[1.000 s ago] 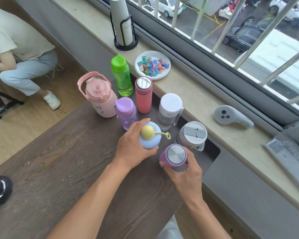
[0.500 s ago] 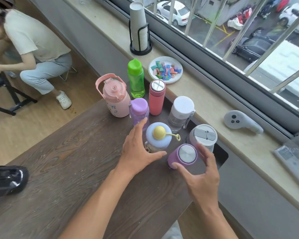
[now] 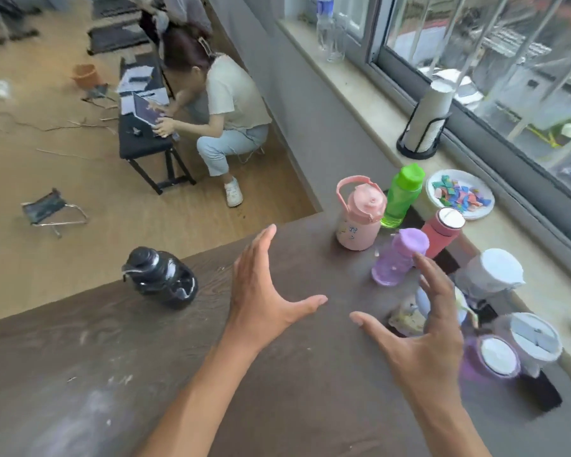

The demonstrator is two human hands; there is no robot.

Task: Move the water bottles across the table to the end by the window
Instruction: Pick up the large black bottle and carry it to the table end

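Several water bottles stand clustered at the window end of the dark wooden table [image 3: 310,390]: a pink jug [image 3: 360,214], a green bottle [image 3: 401,194], a red flask [image 3: 442,230], a lilac bottle [image 3: 398,255], a white-capped bottle [image 3: 490,275], a grey-lidded one [image 3: 534,338] and a purple flask [image 3: 490,357]. A pale blue bottle [image 3: 409,311] is partly hidden behind my right hand [image 3: 422,331]. A black bottle [image 3: 162,278] stands alone near the table's left edge. My left hand [image 3: 264,288] hovers open over the table; both hands hold nothing.
The window sill holds a plate of coloured scraps [image 3: 459,194], a paper cup stack in a black holder [image 3: 426,123] and clear bottles [image 3: 328,28]. A person [image 3: 218,107] crouches at a black bench [image 3: 145,133] on the floor. A small folding stool [image 3: 51,211] lies nearby.
Both hands let go of the pale blue bottle and the purple flask and pulled back open. The view swung left, bringing the black bottle and the crouching person into sight.
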